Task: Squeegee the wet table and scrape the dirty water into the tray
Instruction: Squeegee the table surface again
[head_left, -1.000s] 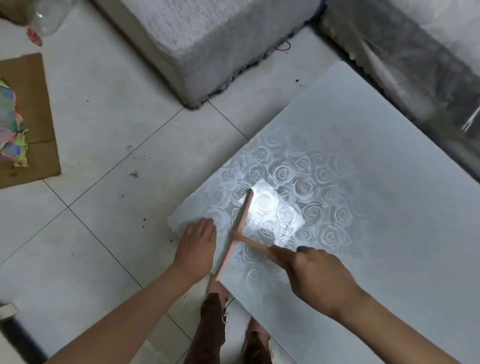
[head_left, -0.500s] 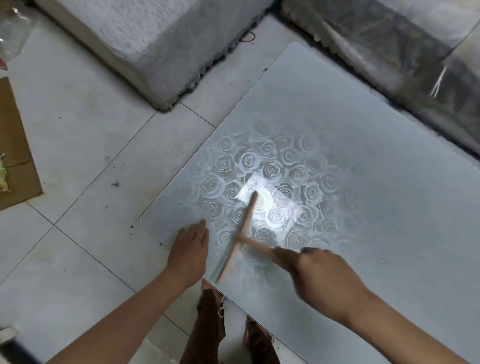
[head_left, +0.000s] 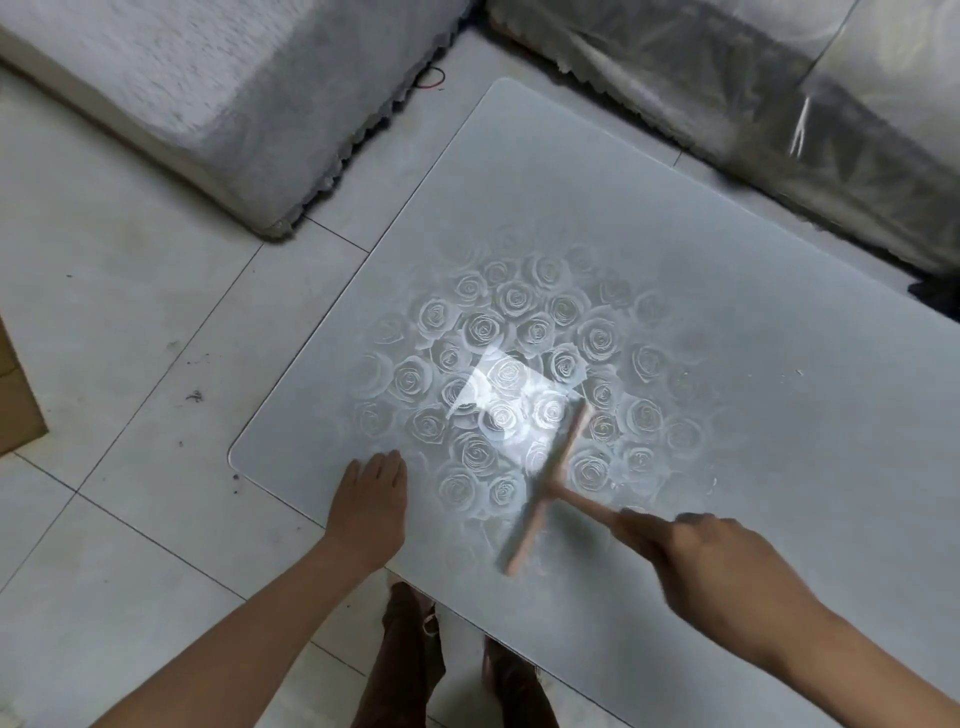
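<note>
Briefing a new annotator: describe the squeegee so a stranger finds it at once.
Start at the pale rose-patterned table filling the right of the view. Near its front edge, the right hand grips a T-shaped squeegee. It is the only tool there, pinkish against the grey top.

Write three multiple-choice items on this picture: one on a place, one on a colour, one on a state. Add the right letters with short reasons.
1. Where does the left hand lie?
A on the grey rose-patterned table top, by its near edge
B on the floor tiles
C on a cushion

2. What colour is the T-shaped squeegee?
A blue
B pale pink
C black

3. What does the right hand do?
A hangs idle
B presses flat on the table
C grips the squeegee handle

Answers: 1A, its palm lies flat there; 2B, bar and handle look pink; 3C, it wraps round the handle.
</note>
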